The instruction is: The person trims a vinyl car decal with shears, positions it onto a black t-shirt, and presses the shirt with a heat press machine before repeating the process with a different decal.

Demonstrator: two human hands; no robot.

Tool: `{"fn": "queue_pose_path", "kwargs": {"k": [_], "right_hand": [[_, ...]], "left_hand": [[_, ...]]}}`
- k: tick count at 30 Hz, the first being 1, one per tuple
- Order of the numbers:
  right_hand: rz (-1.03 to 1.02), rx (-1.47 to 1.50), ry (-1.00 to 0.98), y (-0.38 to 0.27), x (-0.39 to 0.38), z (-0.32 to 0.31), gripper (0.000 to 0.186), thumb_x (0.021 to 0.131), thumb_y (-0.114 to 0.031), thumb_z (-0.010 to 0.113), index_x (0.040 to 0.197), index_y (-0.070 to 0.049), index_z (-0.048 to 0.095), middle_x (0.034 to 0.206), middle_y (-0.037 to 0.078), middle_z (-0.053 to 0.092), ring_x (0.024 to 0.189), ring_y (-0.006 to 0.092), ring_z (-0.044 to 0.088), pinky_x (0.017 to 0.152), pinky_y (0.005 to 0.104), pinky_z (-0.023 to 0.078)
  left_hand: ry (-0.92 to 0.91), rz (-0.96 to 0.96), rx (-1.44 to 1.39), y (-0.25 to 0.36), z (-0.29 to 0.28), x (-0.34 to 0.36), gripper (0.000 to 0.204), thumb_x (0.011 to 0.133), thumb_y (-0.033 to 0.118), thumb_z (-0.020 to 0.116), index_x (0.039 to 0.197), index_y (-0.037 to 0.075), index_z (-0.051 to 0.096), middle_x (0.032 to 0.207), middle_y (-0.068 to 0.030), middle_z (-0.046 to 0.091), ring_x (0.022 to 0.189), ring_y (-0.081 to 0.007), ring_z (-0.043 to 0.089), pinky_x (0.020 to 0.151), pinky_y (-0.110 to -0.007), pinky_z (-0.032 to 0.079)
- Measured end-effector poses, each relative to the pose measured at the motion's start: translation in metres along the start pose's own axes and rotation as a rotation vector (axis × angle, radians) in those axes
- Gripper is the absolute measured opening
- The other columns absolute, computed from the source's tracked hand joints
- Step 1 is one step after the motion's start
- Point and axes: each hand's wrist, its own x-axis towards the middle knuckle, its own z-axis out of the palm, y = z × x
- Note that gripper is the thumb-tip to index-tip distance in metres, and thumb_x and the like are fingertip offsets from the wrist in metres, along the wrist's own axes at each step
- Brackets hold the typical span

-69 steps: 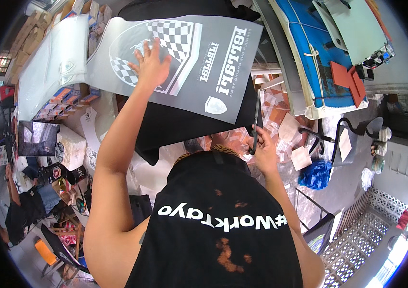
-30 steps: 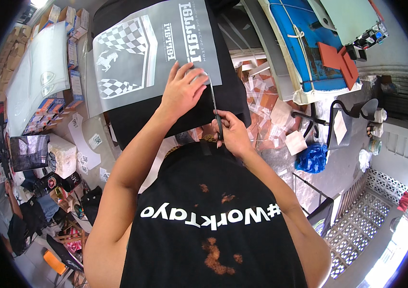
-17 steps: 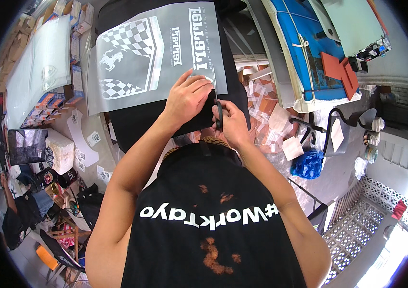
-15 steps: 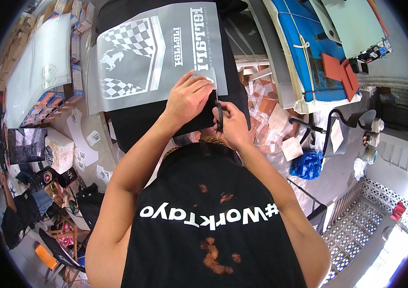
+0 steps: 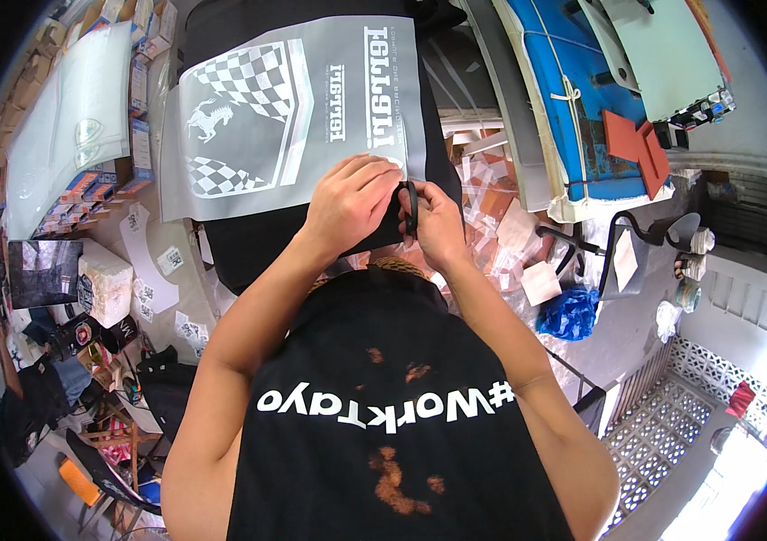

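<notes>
A grey translucent sheet (image 5: 320, 59) with printed checkered flags, a horse and white lettering lies over a black surface (image 5: 257, 243). At its near right part my left hand (image 5: 347, 203) is closed, with the fingertips pinching the sheet close to a cut line. Just to the right, my right hand (image 5: 438, 225) grips black-handled scissors (image 5: 412, 209), fingers wrapped round the loops. The scissors point away from me along the right side of the lettering. Their blades are mostly hidden by the sheet and my left fingers.
At the left, a clear plastic sheet (image 5: 86, 135) covers stacked boxes (image 5: 142, 108). A blue padded board (image 5: 550, 81) tied with cord stands at the right. Paper scraps (image 5: 492, 176) litter the floor beyond my right hand, near a blue plastic bag (image 5: 570, 313).
The view has shifted a little, and the sheet shows slightly nearer to me. My right hand with the scissors has come closer to my left hand, which keeps its pinch.
</notes>
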Motion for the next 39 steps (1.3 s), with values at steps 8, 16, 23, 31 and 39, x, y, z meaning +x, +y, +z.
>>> {"fn": "queue_pose_path", "kwargs": {"k": [8, 16, 23, 31, 39], "right_hand": [[-0.013, 0.037, 0.016, -0.012, 0.022, 0.001, 0.029, 0.098, -0.011, 0.057, 0.123, 0.003, 0.058, 0.078, 0.005, 0.062, 0.059, 0.0111, 0.058, 0.043, 0.0253, 0.044], [-0.014, 0.048, 0.037, -0.032, 0.036, 0.007, 0.03, 0.096, -0.017, 0.063, 0.119, 0.001, 0.061, 0.075, 0.004, 0.061, 0.058, 0.0104, 0.057, 0.041, 0.0248, 0.042], [-0.015, 0.037, 0.043, -0.03, 0.042, 0.006, 0.031, 0.094, -0.022, 0.068, 0.114, 0.001, 0.063, 0.074, 0.003, 0.06, 0.058, 0.0101, 0.057, 0.041, 0.0244, 0.041], [-0.04, -0.004, 0.063, -0.044, 0.063, 0.007, 0.031, 0.095, -0.026, 0.067, 0.11, 0.0, 0.063, 0.072, 0.003, 0.06, 0.056, 0.0098, 0.055, 0.04, 0.0239, 0.038], [-0.104, 0.047, 0.032, -0.06, 0.1, 0.012, 0.028, 0.094, -0.024, 0.068, 0.106, 0.0, 0.062, 0.071, 0.003, 0.058, 0.057, 0.0113, 0.055, 0.041, 0.025, 0.038]], "left_hand": [[0.044, 0.003, -0.034, 0.015, -0.013, 0.004, 0.016, 0.077, -0.003, 0.07, 0.093, 0.0, 0.07, 0.097, -0.0099, 0.071, 0.092, -0.0288, 0.07, 0.081, -0.039, 0.056], [0.049, 0.016, -0.041, 0.029, -0.026, 0.004, 0.016, 0.076, -0.004, 0.071, 0.092, 0.0, 0.07, 0.095, -0.0106, 0.071, 0.09, -0.029, 0.07, 0.081, -0.039, 0.057], [0.059, 0.01, -0.051, 0.034, -0.034, -0.001, 0.016, 0.075, -0.003, 0.071, 0.091, 0.0, 0.069, 0.094, -0.0106, 0.071, 0.09, -0.0286, 0.069, 0.082, -0.04, 0.057], [0.056, 0.035, -0.067, 0.04, -0.048, -0.008, 0.019, 0.072, -0.002, 0.071, 0.091, 0.0, 0.068, 0.096, -0.0098, 0.069, 0.092, -0.0278, 0.069, 0.085, -0.041, 0.057], [0.035, 0.029, -0.085, 0.05, -0.058, -0.016, 0.019, 0.073, -0.002, 0.071, 0.092, 0.001, 0.069, 0.098, -0.0092, 0.07, 0.094, -0.027, 0.07, 0.085, -0.042, 0.057]]}}
